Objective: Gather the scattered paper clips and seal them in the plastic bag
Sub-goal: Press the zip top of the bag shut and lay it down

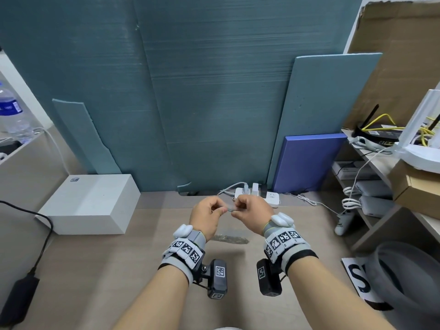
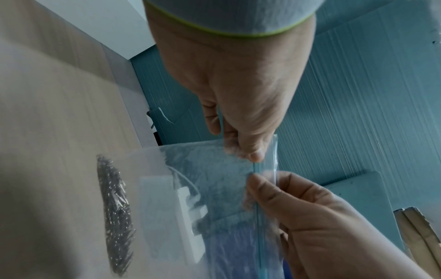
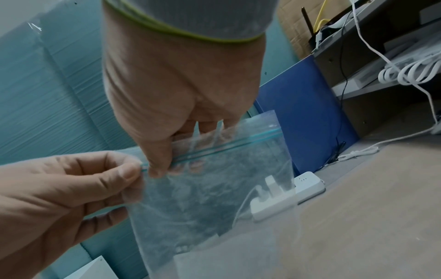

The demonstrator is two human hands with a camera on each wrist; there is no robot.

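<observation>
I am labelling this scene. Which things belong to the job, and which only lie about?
Job: plastic bag, its blue zip strip, paper clips, left hand, right hand.

Lying about: white box, power strip, blue board, water bottle.

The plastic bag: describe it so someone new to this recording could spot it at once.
Start at the wooden desk before the teal foam wall. Above its middle, the left hand and right hand pinch the plastic bag by its top edge. It is clear, with a blue zip strip and paper clips heaped at its bottom.
</observation>
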